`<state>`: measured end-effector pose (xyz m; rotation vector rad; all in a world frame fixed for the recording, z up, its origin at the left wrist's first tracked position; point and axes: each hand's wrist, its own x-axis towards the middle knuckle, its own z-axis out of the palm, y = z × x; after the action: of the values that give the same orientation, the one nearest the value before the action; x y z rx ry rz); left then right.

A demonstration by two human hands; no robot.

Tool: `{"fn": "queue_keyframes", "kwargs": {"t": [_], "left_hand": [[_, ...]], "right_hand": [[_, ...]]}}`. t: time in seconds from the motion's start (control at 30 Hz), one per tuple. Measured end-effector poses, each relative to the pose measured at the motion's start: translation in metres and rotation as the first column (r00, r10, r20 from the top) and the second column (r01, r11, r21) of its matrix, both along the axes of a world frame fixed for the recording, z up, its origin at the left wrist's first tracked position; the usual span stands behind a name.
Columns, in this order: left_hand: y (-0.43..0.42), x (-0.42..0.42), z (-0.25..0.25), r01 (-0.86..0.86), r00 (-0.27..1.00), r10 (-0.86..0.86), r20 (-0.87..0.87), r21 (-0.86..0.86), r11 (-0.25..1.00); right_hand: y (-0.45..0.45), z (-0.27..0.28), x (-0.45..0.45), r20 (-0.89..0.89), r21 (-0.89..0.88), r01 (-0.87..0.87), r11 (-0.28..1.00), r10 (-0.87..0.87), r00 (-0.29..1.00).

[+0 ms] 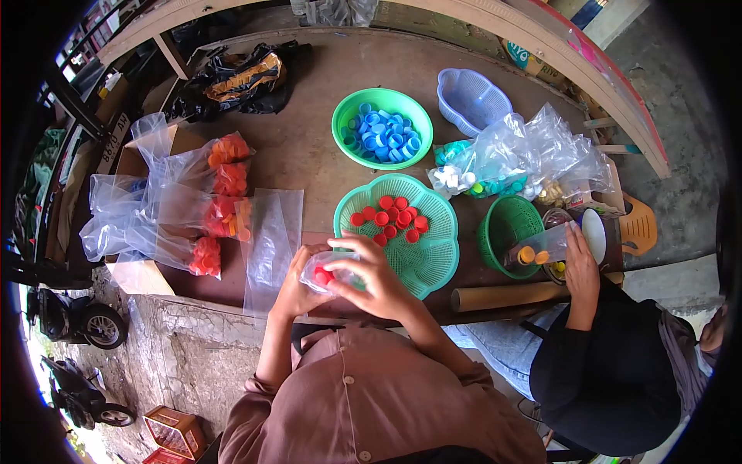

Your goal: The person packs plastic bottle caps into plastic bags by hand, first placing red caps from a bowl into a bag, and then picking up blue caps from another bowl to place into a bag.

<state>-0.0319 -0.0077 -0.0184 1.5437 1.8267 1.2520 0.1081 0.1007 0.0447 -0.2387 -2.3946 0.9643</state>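
Note:
Close in front of my body, a small clear plastic bag with red bottle caps inside is between my hands. My left hand grips its left side, the fingers partly hidden behind the plastic. Curved over the right side are the thumb and fingers of my right hand, also closed on the bag. Just beyond them stands a pale green flower-shaped basket, where several loose red caps lie. Flat on the table left of my hands are clear empty bags.
A green basin holds blue caps. Filled bags of red and orange caps lie left. A purple basket, bagged caps and a dark green basket stand right. A co-worker's hand holds a bag of orange caps.

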Motion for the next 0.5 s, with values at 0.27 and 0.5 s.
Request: {"fn": "queue_keyframes", "kwargs": {"t": [0.27,0.5], "left_hand": [[-0.005,-0.006,0.005,-0.008,0.999,0.011,0.049,-0.055,0.998],[-0.001,-0.008,0.001,0.013,1.000,-0.012,0.016,-0.061,0.998]], "right_hand": [[0.064,-0.119,0.023,0.277,0.126,0.402,0.907,-0.421,0.864],[0.058,-0.099,0.016,0.145,-0.130,0.470,0.873,-0.452,0.880]]}}
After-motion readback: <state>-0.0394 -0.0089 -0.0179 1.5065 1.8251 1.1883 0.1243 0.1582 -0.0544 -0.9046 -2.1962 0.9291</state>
